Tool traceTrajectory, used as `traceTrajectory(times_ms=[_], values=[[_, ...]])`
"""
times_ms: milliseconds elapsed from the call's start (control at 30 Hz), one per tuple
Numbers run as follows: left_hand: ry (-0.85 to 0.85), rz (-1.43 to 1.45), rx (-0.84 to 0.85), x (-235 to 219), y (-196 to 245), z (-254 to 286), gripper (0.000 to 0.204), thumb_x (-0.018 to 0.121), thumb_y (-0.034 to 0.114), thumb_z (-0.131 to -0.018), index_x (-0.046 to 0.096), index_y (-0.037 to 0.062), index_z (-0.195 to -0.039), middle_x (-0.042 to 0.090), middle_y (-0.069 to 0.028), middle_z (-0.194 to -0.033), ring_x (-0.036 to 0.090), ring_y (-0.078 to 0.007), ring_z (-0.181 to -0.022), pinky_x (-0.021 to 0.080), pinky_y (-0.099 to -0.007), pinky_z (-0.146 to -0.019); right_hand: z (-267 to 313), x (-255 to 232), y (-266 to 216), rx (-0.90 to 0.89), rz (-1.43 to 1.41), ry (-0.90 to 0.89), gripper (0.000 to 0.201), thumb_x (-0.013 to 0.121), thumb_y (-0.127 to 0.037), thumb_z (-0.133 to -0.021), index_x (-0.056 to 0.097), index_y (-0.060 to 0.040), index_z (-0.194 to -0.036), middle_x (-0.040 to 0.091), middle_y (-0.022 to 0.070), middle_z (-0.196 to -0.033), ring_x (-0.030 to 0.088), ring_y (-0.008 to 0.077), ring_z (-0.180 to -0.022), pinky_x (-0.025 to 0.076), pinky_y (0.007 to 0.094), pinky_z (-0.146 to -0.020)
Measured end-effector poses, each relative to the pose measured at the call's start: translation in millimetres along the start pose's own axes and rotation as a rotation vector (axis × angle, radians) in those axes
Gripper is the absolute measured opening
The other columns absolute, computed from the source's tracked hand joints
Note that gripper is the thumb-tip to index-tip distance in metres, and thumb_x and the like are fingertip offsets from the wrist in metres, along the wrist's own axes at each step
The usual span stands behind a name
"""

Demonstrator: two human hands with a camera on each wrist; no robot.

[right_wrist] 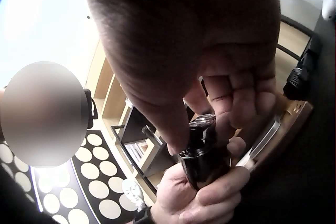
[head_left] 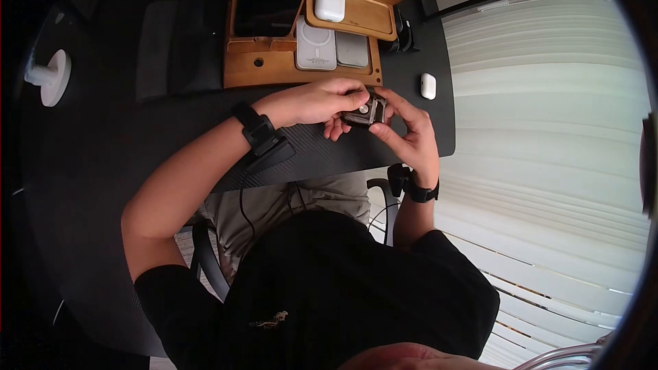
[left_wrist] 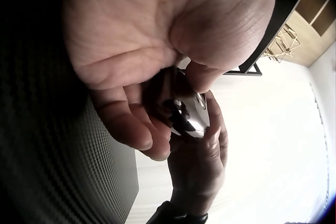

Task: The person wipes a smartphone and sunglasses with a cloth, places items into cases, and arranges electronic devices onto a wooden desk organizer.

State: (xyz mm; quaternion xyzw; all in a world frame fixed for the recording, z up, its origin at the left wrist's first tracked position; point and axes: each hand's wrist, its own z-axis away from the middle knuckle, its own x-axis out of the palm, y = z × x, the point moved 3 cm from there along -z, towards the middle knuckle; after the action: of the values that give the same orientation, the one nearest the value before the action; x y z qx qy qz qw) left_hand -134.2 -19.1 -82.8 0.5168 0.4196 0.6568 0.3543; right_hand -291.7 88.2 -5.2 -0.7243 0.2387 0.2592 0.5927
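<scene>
A person at a black desk point(head_left: 288, 154) holds a small, glossy dark device point(head_left: 374, 111) in both hands, the head view shows, the device raised near the desk's front edge, just in front of a wooden organizer point(head_left: 240, 68). The left hand point(head_left: 315, 104) presses its thumb on the device's face; the right hand point(head_left: 411, 138) pinches the other end between thumb and fingers. A white case point(head_left: 330, 5) sits on the organizer's upper tray point(head_left: 370, 24), another white item point(head_left: 428, 86) on the desk at right.

In the left wrist view, the left hand's fingers curl close together about the device, its thumb on the shiny surface, the right hand gripping beyond.

In the right wrist view, the left fingers wrap the device's lower part, while the right thumb and fingers clamp its upper end; whether every right fingertip touches cannot be told.
</scene>
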Motion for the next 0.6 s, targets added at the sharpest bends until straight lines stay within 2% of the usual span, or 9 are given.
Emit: traceTrajectory(times_ms=[600], values=[[0.015,0.031,0.004,-0.5,-2.0,-0.1,0.042,0.045,0.043,-0.109,0.052,0.005,-0.123,0.061,-0.0107,-0.087,0.064,-0.015,-0.067,0.054,-0.0266,-0.06,-0.7,0.5,1.5,-0.041,0.043,0.024,0.064,0.088,-0.014,-0.075,0.063,0.0008,-0.132,0.065,0.0071,-0.081,0.062,0.0169,-0.073,0.051,0.0304,-0.076]])
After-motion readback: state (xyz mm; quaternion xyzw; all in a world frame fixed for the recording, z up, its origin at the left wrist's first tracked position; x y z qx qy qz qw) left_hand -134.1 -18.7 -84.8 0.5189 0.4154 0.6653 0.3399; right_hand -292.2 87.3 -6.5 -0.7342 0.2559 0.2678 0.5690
